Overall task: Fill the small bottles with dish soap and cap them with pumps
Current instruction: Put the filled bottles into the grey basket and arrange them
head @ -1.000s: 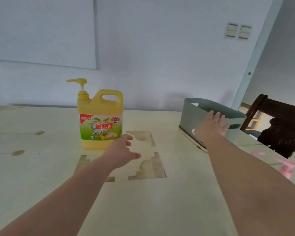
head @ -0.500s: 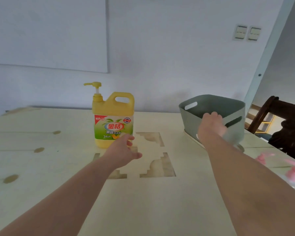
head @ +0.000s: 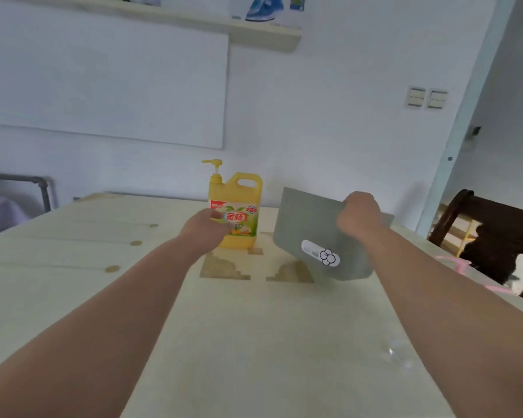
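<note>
A large yellow dish soap jug (head: 239, 206) with a pump and handle stands upright in the middle of the pale table (head: 254, 342). My left hand (head: 207, 229) is just in front of the jug, fingers loosely curled, with nothing visibly held. My right hand (head: 360, 215) grips the near rim of a grey plastic bin (head: 311, 233) and tips it toward me, so its underside with a white sticker faces the camera. Pink pump tops (head: 456, 262) lie blurred at the table's right edge. No small bottles show clearly.
A dark wooden chair (head: 495, 230) stands past the table's right side. A wall runs behind the far edge, with a shelf high up. Something clear glints on the table at the near right (head: 396, 354). A metal rail (head: 21, 182) is at the far left.
My right hand closed on the bin's rim and tipped the bin up toward me. My left hand moved forward to the front of the jug. The camera tilted upward.
</note>
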### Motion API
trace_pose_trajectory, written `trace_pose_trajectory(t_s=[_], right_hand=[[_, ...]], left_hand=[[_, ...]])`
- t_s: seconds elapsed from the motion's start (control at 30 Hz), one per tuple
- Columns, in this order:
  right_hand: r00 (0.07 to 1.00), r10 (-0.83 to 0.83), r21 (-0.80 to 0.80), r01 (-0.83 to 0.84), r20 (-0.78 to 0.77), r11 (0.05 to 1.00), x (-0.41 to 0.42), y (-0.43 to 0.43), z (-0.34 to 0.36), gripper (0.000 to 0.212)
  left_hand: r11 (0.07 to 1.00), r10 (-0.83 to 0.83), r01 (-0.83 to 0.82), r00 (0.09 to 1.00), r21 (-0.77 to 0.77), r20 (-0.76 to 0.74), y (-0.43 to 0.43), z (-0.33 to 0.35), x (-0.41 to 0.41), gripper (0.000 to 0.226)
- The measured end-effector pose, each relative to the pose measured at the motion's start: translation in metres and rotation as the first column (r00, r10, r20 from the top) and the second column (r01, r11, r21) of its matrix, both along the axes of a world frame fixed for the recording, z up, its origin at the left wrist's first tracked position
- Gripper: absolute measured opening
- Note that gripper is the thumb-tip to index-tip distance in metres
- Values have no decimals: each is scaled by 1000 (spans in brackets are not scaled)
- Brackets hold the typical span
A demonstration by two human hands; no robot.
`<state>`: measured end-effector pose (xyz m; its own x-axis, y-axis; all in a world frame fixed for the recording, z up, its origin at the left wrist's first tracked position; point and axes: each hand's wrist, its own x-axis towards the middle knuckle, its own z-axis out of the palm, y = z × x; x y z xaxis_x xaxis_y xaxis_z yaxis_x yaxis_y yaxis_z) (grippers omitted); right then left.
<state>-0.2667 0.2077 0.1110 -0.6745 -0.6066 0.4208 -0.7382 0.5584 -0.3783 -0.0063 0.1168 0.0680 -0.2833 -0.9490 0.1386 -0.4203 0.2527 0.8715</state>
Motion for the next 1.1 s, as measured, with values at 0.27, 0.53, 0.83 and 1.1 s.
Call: trace_pose_trajectory(t_s=[0.27, 0.53, 0.83, 1.1], right_hand=[[926, 377, -138, -371, 19, 918, 73, 57, -42, 15], [736, 677, -168, -670, -21, 723, 117, 81, -57, 18], [719, 687, -102, -679, 108, 727, 95, 99, -57, 22], [951, 298, 151, -284, -84, 947, 28, 146, -12, 30]], left_hand=[[999, 40, -39, 999, 23, -31, 63, 4, 56, 48], [977, 154, -142, 986, -161, 65, 90, 19, 99, 34], [981, 183, -174, 974, -81, 133, 83, -1, 89, 42], [975, 217, -209, 965, -71, 148, 70, -5, 61, 29]])
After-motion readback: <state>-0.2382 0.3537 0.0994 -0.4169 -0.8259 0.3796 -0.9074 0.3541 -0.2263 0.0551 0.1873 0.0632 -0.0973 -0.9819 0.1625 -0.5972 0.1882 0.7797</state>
